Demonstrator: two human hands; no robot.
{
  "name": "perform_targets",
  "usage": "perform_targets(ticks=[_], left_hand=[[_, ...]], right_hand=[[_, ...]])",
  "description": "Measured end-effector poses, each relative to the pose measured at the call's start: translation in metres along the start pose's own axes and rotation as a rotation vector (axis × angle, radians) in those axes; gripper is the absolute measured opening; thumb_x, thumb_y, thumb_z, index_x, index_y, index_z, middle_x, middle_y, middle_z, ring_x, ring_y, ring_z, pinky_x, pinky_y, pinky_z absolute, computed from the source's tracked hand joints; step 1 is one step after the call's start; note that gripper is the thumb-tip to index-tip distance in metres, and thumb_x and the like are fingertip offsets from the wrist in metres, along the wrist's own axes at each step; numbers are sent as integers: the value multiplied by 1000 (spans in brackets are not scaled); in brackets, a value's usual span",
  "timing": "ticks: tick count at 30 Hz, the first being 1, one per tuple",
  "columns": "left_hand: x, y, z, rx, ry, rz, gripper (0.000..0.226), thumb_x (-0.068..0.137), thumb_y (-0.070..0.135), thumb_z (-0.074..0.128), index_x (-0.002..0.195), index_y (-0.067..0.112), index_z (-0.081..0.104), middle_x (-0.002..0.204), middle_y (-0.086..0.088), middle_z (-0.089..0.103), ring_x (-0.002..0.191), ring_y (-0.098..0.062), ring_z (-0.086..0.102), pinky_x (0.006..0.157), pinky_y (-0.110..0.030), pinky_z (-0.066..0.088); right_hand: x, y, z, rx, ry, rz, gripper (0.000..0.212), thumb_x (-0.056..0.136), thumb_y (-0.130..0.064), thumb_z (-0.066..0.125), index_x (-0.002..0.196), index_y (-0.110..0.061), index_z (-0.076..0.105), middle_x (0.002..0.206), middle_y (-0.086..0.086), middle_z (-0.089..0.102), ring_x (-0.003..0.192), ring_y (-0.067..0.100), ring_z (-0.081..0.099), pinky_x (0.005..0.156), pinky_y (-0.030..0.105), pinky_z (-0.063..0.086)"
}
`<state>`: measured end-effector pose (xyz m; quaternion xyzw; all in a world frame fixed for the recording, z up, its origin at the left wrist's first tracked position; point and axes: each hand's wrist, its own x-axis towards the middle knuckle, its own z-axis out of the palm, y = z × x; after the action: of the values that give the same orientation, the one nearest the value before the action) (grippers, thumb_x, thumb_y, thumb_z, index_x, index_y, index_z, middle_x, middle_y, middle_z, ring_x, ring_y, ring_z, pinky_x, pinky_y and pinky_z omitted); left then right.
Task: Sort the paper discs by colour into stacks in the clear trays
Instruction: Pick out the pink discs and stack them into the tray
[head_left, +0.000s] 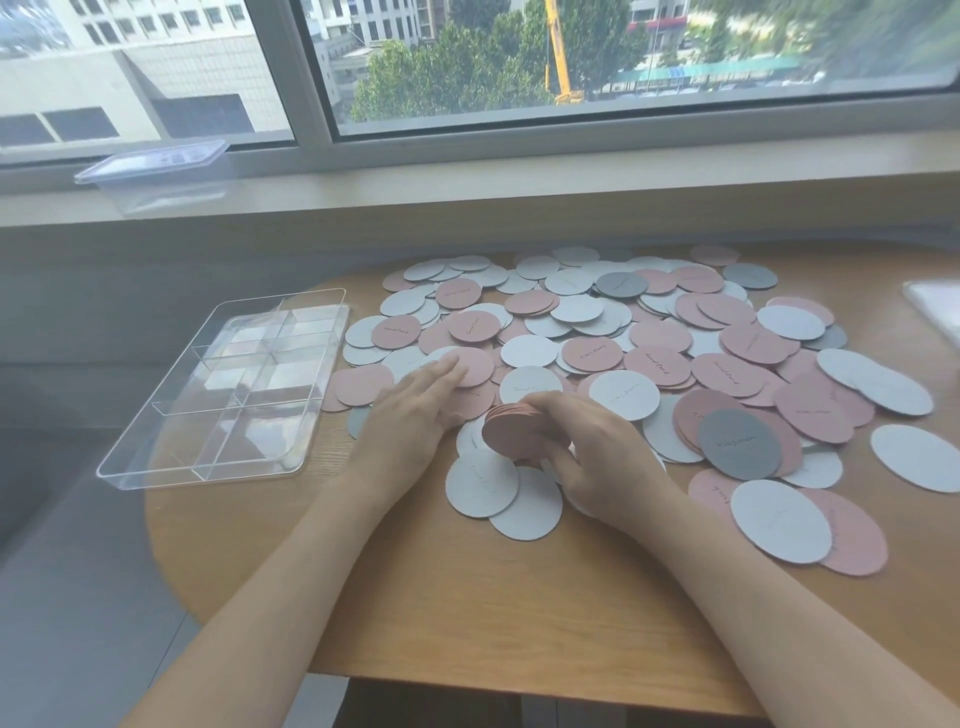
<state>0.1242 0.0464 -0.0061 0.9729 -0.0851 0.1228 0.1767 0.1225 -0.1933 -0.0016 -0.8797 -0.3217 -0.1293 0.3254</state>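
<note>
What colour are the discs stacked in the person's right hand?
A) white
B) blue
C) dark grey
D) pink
D: the right hand grips a stack of pink discs on edge, while the left hand rests flat on a loose pink disc.

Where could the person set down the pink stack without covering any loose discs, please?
Bare wood lies along the table's near edge, between the forearms, below the white discs. The divided clear tray at left holds nothing yet. Beyond the right hand gripping the pink stack and the left hand, discs overlap thickly across to the right edge.
</note>
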Motion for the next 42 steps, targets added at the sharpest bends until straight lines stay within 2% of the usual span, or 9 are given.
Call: perform_targets(ticks=[3,7,15,21,25,29,33,38,42], left_hand=[[1,-3,4,-20,11,-29,52,98,27,61,148,27,47,154,12,43,143,-11,36,111,-34,25],[-3,-3,8,34,159,63,37,89,21,72,126,22,65,126,9,63,114,-21,56,94,-37,41],[-9,3,2,69,347,139,12,95,24,62,100,20,73,95,9,67,86,-21,56,76,-38,49],[-22,13,-12,-252,664,-33,19,101,11,50,101,3,67,91,4,64,86,-6,54,81,-7,38],[-24,20,-11,-316,578,53,18,102,11,50,98,3,66,82,13,57,78,8,52,72,-6,38],[-22,25,-2,-299,429,205,25,103,21,47,97,5,66,81,10,55,68,-4,53,65,-16,42],[-22,27,6,-299,369,245,23,101,24,51,101,7,66,92,3,60,72,-16,64,59,-35,53],[-23,31,4,-371,365,246,15,95,22,66,100,8,65,100,8,57,79,-3,67,64,-31,58],[-22,32,3,-384,366,212,14,98,23,61,102,10,60,101,8,57,82,-5,67,66,-33,56]], right_hand=[[0,1,0,-3,5,-9,38,85,-20,57,122,-14,60,103,-3,68,90,17,55,71,28,41],[0,2,1,5,9,-9,35,87,-19,59,122,-15,59,101,-4,67,88,15,53,71,25,38],[1,1,0,44,24,-23,33,89,-16,61,122,-16,60,103,-4,68,90,13,53,74,22,38],[1,4,2,39,52,22,41,86,-14,64,126,-13,60,106,-2,68,90,10,53,76,14,31],[2,4,2,61,55,40,42,87,-15,67,128,-15,59,105,-3,68,85,1,46,74,10,31],[3,4,2,95,44,15,43,88,-23,68,129,-16,60,105,-5,68,84,-2,44,78,3,32],[3,2,3,107,34,-19,44,86,-24,64,128,-12,61,106,-1,69,88,8,52,76,11,32],[2,0,5,54,23,-41,47,88,-20,61,134,-11,56,104,3,66,90,13,50,77,15,33],[1,-1,5,22,7,-34,49,91,-14,55,139,-13,51,107,3,63,95,20,53,81,22,38]])
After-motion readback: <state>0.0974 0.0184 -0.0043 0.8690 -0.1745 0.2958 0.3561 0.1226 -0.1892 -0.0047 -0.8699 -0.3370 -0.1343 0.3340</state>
